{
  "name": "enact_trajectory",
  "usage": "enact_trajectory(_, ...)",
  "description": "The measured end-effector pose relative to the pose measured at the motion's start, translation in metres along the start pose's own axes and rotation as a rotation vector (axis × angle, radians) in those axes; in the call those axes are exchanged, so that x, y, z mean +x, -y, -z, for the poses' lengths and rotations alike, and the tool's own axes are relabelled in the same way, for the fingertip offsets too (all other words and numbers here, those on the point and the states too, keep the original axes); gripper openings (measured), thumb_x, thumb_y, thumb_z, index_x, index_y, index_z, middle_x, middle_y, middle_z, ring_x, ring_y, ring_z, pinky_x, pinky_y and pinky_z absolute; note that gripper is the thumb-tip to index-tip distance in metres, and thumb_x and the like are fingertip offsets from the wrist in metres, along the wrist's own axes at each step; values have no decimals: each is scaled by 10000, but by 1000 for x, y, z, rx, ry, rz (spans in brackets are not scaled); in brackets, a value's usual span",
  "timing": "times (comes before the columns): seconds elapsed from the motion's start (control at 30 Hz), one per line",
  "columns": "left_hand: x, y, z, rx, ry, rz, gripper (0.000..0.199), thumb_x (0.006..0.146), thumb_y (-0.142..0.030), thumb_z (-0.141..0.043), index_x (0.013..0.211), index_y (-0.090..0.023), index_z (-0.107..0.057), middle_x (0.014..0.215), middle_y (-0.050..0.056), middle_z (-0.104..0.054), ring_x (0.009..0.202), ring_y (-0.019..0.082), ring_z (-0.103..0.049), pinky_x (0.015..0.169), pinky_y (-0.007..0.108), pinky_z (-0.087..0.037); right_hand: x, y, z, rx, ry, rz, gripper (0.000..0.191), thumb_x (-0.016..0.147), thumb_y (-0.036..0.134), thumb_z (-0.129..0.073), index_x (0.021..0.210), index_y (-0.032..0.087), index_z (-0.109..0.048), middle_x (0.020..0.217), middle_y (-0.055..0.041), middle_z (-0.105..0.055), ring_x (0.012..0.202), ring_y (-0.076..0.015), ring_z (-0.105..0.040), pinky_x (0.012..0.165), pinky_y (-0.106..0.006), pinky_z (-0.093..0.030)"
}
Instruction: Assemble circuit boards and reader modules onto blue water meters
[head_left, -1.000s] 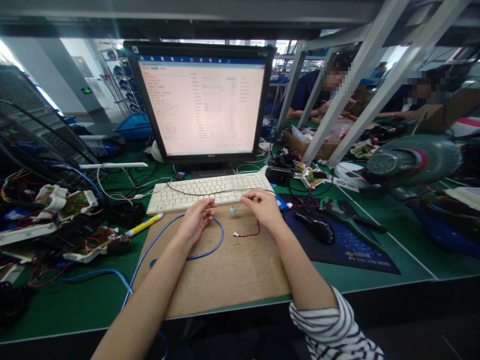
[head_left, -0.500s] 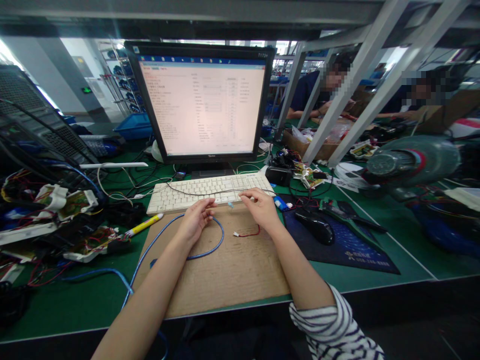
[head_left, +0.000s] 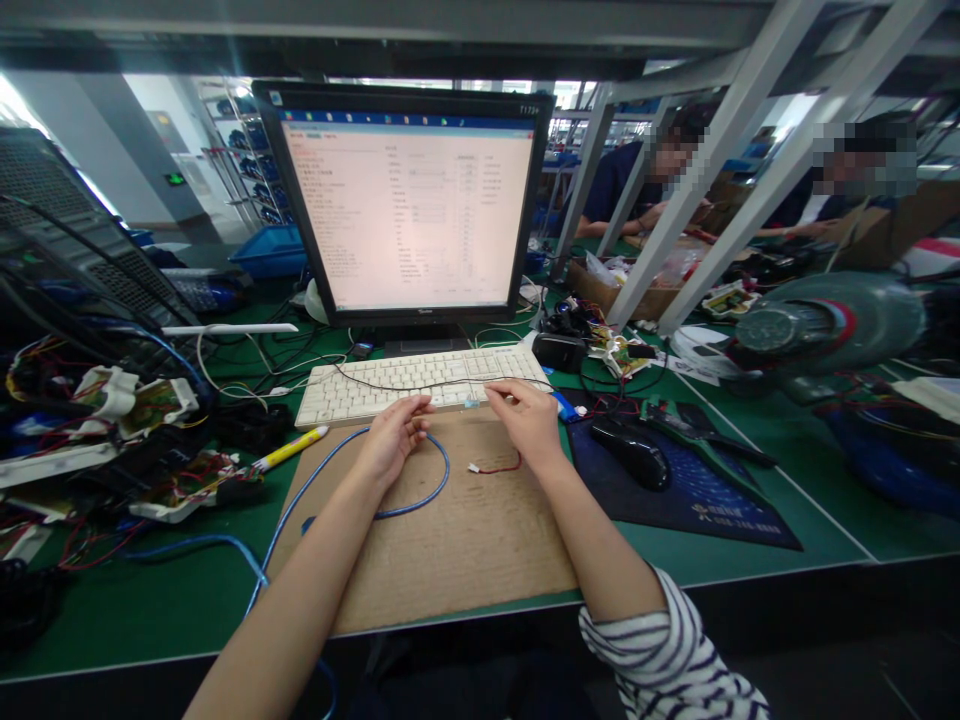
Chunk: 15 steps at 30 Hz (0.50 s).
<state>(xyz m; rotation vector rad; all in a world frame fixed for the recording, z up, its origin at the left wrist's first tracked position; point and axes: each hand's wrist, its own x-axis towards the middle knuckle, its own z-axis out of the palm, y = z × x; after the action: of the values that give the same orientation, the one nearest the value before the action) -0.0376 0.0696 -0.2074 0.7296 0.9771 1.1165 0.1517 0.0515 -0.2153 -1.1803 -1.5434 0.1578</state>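
Note:
My left hand (head_left: 396,436) rests at the far part of a brown cardboard sheet (head_left: 450,560), its fingers loosely bent and apart, with nothing visible in them. A blue cable (head_left: 444,478) loops out from under that hand. My right hand (head_left: 525,415) is pinched at the keyboard's front edge. A small pale-blue piece (head_left: 472,403) shows just left of its fingertips; whether they grip it is unclear. Below this hand, a red-and-black wire with a white connector (head_left: 474,468) lies on the cardboard. The white keyboard (head_left: 375,385) spans the space beyond both hands.
Behind the keyboard stands a lit monitor (head_left: 412,220). To the right are a black mouse (head_left: 630,452) on a dark mat (head_left: 720,510) and a green motor-like tool (head_left: 825,320). Wired circuit parts (head_left: 172,400) and a yellow marker (head_left: 291,449) lie left. Two people sit beyond the metal posts.
My right hand has shifted slightly right, its fingers drawn closer together. The pale-blue piece has moved a little right and up. My left hand stays almost still.

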Motion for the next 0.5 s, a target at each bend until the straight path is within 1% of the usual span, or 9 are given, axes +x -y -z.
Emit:
enact_trajectory(0.17, 1, 0, -1, -2, 0, 1, 139, 743, -216, -591, 818, -115, -651, 780, 41, -631, 528, 56, -539, 455, 144, -408, -1, 0, -1, -56, -9, 60, 141, 801, 189, -535, 803, 200, -676, 805, -37, -680, 746, -166, -619, 671, -291, -477)
enact_trajectory(0.33, 2, 0, 0, -4, 0, 3, 138, 736, -217, -601, 810, -111, -650, 769, 42, -631, 523, 59, -537, 452, 144, -412, -3, -3, -7, -36, -10, 89, 131, 792, 172, -542, 789, 200, -670, 772, -22, -674, 727, -152, -618, 671, -279, -485)
enact_trajectory(0.5, 2, 1, 0, -7, -5, 1, 136, 751, -210, -582, 811, -110, -651, 773, 46, -635, 520, 57, -537, 449, 144, -410, -5, -6, -11, 24, 26, 61, 106, 776, 174, -572, 793, 184, -676, 763, -22, -678, 689, -137, -612, 643, -260, -477)
